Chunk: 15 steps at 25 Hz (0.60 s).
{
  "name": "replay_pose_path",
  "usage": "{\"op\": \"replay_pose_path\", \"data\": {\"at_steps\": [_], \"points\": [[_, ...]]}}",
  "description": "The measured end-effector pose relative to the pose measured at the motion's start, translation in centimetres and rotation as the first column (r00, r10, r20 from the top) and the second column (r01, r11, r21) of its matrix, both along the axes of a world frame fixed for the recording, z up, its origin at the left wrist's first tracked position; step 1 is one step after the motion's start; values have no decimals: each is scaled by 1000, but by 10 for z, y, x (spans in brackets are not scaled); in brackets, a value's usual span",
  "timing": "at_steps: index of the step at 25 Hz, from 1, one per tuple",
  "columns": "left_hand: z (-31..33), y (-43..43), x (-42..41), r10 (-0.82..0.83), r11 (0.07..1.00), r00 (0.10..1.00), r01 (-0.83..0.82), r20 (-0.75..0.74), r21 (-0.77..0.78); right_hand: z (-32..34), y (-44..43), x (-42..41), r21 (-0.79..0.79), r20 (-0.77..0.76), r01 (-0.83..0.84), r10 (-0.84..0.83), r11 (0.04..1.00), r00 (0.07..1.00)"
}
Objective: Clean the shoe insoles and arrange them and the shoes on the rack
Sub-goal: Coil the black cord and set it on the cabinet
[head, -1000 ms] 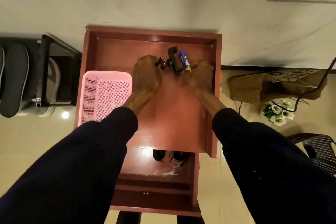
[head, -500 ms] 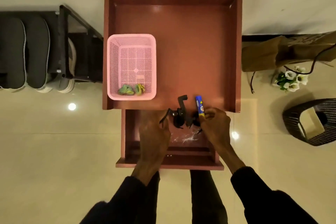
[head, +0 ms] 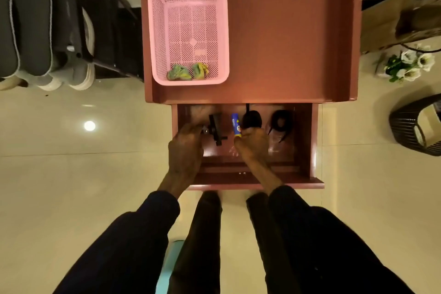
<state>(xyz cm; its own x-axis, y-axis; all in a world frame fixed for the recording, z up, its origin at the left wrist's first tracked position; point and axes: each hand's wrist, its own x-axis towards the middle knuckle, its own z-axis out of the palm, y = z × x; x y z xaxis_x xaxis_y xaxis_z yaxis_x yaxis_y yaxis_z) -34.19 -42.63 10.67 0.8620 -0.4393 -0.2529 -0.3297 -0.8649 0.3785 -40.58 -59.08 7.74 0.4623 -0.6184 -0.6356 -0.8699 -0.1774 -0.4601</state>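
Both hands reach into the open drawer of a reddish wooden cabinet. My left hand grips a black clamp-like holder by its knob end. My right hand pinches the lower end of a small blue and yellow tube. At the far left stands a black shoe rack bearing dark insoles and pale shoes.
A pink basket with two green and yellow rags sits on the cabinet top. Black items lie in the drawer to the right. A brown paper bag, white flowers and a dark wicker bin stand on the right floor.
Both hands carried the black holder and the tube back from the cabinet top, over its front edge, down into the open drawer. The view tilted down toward the drawer.
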Motion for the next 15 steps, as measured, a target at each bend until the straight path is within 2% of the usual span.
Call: {"op": "replay_pose_path", "data": {"at_steps": [4,9,12,15], "points": [[-41,-8,9,-144,987,988,139,58,83,-40,15,17,3,-46,19,-19,1000,999],[-71,0,10,-133,984,991,128,35,121,-46,24,17,-44,23,17,-16,999,1000],[-64,6,-5,-106,994,991,106,84,5,-32,27,-4,-56,111,-11,17,998,994],[-45,12,-24,-35,987,999,41,36,-158,-14,26,-24,-57,160,-14,23,998,987]]}}
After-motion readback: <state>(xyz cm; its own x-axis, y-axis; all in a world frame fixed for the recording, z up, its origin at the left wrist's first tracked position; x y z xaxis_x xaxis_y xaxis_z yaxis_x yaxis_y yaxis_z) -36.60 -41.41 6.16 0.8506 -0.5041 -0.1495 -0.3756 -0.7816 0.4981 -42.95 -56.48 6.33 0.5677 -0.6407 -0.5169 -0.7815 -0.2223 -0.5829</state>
